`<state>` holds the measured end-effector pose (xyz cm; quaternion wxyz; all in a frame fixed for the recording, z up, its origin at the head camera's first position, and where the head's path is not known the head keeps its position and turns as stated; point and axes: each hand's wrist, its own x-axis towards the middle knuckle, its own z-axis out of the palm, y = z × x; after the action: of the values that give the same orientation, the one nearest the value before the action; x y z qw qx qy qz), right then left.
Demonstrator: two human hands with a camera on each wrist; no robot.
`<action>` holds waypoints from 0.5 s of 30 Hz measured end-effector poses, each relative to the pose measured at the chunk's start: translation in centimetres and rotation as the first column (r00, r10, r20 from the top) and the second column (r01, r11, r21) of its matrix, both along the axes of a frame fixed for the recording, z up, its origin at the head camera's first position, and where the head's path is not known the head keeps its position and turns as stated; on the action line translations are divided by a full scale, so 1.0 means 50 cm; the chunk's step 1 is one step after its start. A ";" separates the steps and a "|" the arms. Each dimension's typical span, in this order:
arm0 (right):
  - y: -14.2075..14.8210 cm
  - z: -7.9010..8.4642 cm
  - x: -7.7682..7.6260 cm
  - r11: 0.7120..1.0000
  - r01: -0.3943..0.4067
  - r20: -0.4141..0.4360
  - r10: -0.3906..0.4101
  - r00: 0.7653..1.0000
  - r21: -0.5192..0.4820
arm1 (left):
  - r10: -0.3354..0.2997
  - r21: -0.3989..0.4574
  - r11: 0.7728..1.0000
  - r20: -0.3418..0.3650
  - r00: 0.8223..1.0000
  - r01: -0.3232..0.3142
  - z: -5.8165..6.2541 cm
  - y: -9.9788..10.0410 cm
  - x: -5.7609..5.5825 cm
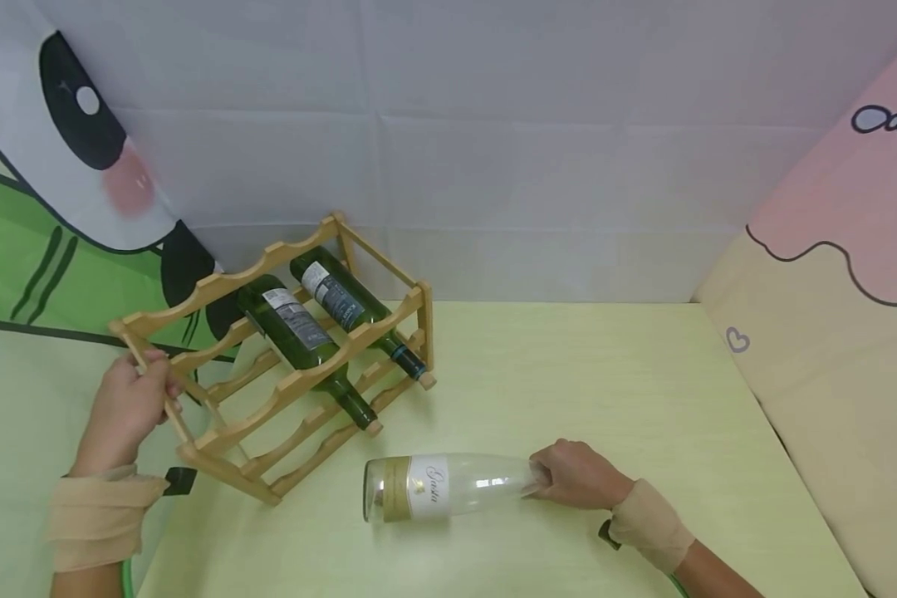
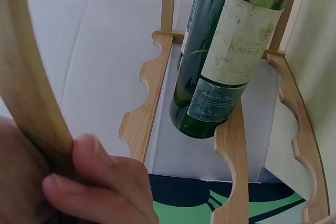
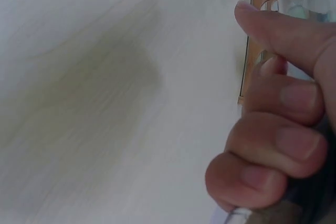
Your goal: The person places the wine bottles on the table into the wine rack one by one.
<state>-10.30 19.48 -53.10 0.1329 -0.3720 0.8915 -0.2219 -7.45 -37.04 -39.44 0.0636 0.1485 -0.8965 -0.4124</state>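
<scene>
My left hand [image 1: 130, 399] grips the left end rail of a wooden wine rack [image 1: 306, 378]. In the left wrist view, the fingers [image 2: 110, 182] curl round that rail. Two green wine bottles lie in the rack's upper tier, necks toward the front right: one bottle [image 1: 299, 332] in the middle and another bottle [image 1: 344, 295] nearer the right end. My right hand [image 1: 579, 473] holds a clear glass bottle [image 1: 486, 482] by its neck, with its base to the left. It has a white and gold label. The right wrist view shows the curled fingers [image 3: 278, 135].
The pale yellow table [image 1: 605, 374] lies under the rack and the clear bottle. A grey backdrop [image 1: 493, 166] rises behind, with a green cartoon panel [image 1: 82, 291] at left and a pink and cream panel [image 1: 815, 316] at right. The rack stands near the left side.
</scene>
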 end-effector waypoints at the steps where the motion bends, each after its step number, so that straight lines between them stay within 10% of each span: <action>1: -0.003 -0.001 0.002 1.000 0.004 0.000 -0.004 1.000 0.005 | 0.001 -0.005 1.000 0.000 1.000 -0.001 0.000 0.000 -0.001; 15: -0.045 -0.024 0.018 1.000 0.027 0.022 -0.027 0.999 0.014 | -0.026 -0.009 1.000 -0.004 1.000 0.026 -0.002 0.000 -0.005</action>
<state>-9.38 17.20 -54.28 0.1423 -0.3567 0.8963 -0.2217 -7.70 -37.03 -39.52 0.0607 0.1359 -0.9002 -0.4093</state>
